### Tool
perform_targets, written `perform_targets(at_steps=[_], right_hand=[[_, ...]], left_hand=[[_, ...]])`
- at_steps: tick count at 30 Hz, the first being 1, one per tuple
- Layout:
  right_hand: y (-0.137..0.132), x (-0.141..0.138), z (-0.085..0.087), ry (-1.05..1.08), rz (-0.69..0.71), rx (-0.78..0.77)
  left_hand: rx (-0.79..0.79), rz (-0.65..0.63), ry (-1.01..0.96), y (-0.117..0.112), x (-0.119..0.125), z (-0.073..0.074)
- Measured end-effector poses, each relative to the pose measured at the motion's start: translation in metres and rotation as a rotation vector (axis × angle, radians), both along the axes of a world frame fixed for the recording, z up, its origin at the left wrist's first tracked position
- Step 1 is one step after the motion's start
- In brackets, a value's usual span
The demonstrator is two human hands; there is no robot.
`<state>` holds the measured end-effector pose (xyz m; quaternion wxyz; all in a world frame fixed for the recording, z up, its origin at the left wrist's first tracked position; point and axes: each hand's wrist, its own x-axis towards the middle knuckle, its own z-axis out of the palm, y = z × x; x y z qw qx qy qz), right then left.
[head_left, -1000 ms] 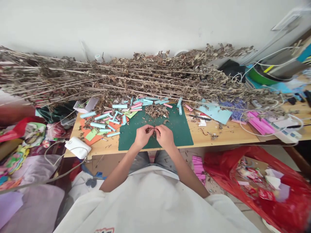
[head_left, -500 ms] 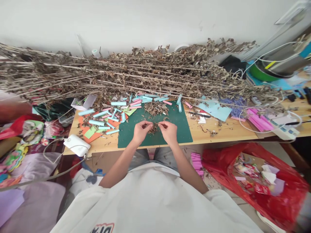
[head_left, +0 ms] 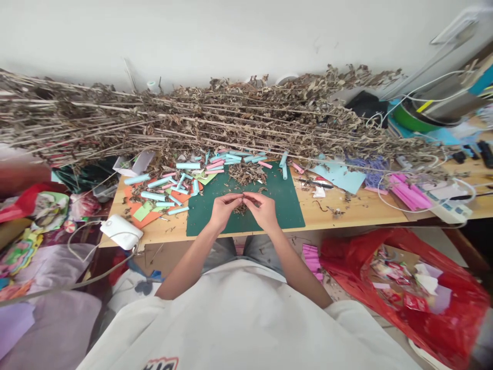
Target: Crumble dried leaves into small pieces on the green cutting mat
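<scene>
Over a green cutting mat (head_left: 287, 205), my left hand (head_left: 224, 209) and my right hand (head_left: 262, 208) meet fingertip to fingertip. Both are closed in a pinch, and whatever lies between the fingertips is too small to make out. Just below them is a small heap of crumbled dried leaves (head_left: 241, 209), partly covered by my fingers. A larger pile of dried leaves (head_left: 246, 173) lies on the mat beyond my hands. Rolled blue paper tubes (head_left: 154, 196) and pink paper tubes (head_left: 214, 164) are scattered along the mat's left and far edges.
Long bundles of dried stalks (head_left: 192, 118) stretch across the back of the wooden table (head_left: 385, 205). A white power bank (head_left: 121, 231) with a cable sits at the front left corner. Right of my body is a red plastic bag (head_left: 346, 262) with wrappers inside.
My hands have come together; the gap between their fingertips has closed above the small leaf heap. My right hand has shifted slightly left.
</scene>
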<state>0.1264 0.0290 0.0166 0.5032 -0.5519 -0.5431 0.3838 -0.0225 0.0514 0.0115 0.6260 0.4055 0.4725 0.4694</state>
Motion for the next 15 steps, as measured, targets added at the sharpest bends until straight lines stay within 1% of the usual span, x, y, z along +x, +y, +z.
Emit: perform_targets(at_steps=[4,8,10,15], right_hand=[[0.0005,-0.0037,-0.0045,0.05,-0.045,-0.035],[-0.0024,-0.0055,-0.006,0.036,-0.017,-0.048],[-0.0045,-0.0054,-0.005,-0.007,0.009,-0.009],[-0.0068,-0.0032,-0.0024,-0.221,0.032,0.106]], left_hand=[[-0.043,-0.01,-0.005,-0.0006,-0.0002,-0.0012],[-0.05,0.005,0.003,-0.0006,-0.0011,-0.0016],[-0.052,0.002,0.016,-0.0003,-0.002,-0.0004],[-0.085,-0.039,0.033,0.0017,-0.0047,0.0052]])
